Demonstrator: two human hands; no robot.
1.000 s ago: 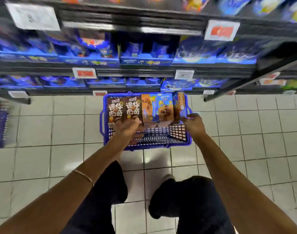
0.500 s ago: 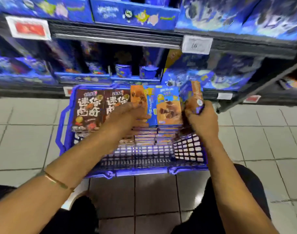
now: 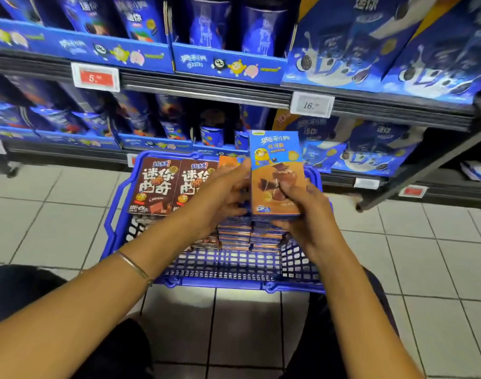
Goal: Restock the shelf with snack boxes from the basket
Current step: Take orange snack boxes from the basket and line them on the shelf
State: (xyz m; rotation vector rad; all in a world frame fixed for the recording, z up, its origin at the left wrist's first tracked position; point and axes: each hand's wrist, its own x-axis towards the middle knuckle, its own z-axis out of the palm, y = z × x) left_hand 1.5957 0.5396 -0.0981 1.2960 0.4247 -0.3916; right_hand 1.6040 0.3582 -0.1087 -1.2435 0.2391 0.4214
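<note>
Right hand point(image 3: 307, 212) gripped a blue-orange snack box point(image 3: 277, 165) upright over the blue basket point(image 3: 234, 283), centre frame, probably ready for shelving. Left hand point(image 3: 220, 195) rested on the other boxes point(image 3: 157, 187); gripping or not, couldn't tell.

Price tags and box lettering.
"5." is shown on a red tag point(image 3: 95, 77), "16." on a white tag point(image 3: 312, 105); "迷你曲奇" on brown boxes point(image 3: 154, 186), "奥利奥" on a blue-orange box point(image 3: 275, 160).
</note>
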